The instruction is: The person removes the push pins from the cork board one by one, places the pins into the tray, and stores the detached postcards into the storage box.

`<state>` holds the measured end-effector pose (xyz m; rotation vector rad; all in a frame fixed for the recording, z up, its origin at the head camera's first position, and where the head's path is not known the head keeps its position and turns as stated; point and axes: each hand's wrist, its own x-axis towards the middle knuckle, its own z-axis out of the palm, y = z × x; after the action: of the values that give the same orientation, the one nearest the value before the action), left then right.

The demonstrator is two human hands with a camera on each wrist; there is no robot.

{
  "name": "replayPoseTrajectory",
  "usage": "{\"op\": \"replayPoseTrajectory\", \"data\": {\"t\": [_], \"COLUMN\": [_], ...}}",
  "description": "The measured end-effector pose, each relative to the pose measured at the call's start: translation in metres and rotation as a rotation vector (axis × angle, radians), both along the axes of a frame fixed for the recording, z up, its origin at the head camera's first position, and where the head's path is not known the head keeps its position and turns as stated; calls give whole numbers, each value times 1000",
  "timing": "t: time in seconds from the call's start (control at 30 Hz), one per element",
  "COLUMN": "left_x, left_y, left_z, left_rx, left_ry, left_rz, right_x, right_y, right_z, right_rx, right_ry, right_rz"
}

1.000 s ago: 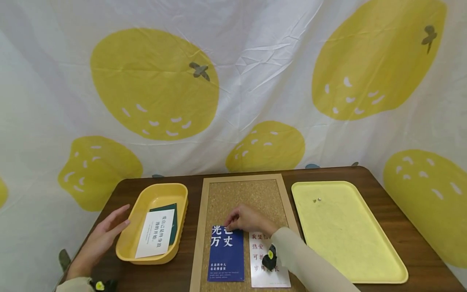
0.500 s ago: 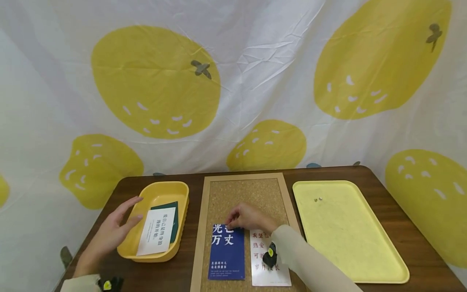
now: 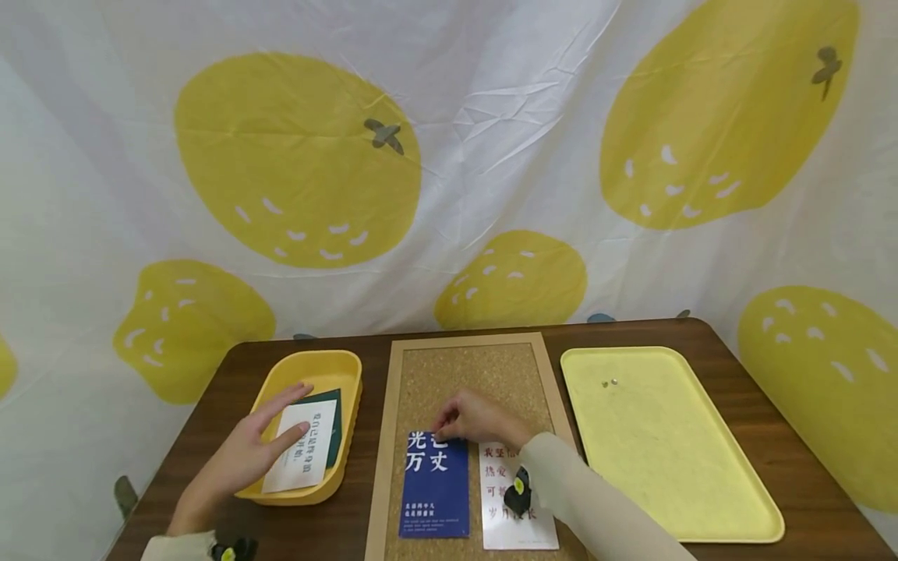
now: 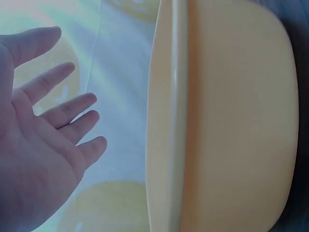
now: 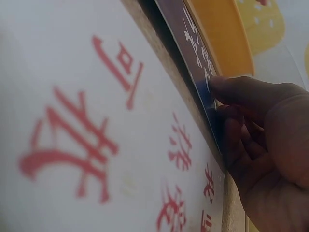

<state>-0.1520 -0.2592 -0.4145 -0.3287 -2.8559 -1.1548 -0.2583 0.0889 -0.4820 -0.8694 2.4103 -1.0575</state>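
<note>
In the head view my right hand [image 3: 473, 418] has its fingertips at the top edge of a dark blue card [image 3: 435, 499] with white Chinese characters, lying on a framed corkboard [image 3: 477, 370]. The right wrist view shows thumb and curled fingers pinching at that card [image 5: 193, 53]; anything small between the fingertips is hidden. My left hand [image 3: 242, 456], its fingers spread, hovers over a yellow plastic bin [image 3: 309, 362] and touches nothing visible. Inside the bin a white card [image 3: 319, 460] lies over a dark green card [image 3: 337, 425]; the hand covers part of the white one.
A white card [image 3: 519, 534] with red characters lies on the corkboard beside the blue one, partly under my right forearm. A pale yellow tray [image 3: 673, 460] at the right carries two tiny metallic pieces [image 3: 609, 382]. A lemon-print cloth [image 3: 449, 171] hangs behind the table.
My left hand has moved rightward from beside the bin to over the cards in it. The right hand stays at the top of the blue card.
</note>
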Motion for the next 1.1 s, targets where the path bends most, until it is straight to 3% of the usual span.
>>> {"op": "replayPoseTrajectory", "data": {"t": [0.23,0.43,0.63,0.73,0.9,1.1], "left_x": [5,8,11,13,16,18], "left_y": [25,44,61,68,78,88], "left_z": [0,2,1,-2,-7,-12], "left_rx": [-51,-61,-86,-91,-110,-129], "left_ry": [127,61,121,116,86,-5], "left_rz": [-112,-150,-227,-252,-309,-381], "right_x": [-2,-3,-3,-3,-3,-3], "right_y": [-1,0,1,2,1,1], "right_z": [-3,-3,-3,-3,-2,-1], "right_rx": [-26,-45,-50,-47,-47,-10], "right_ry": [-3,-4,-9,-9,17,63], "right_rz": [29,52,49,47,56,57]}}
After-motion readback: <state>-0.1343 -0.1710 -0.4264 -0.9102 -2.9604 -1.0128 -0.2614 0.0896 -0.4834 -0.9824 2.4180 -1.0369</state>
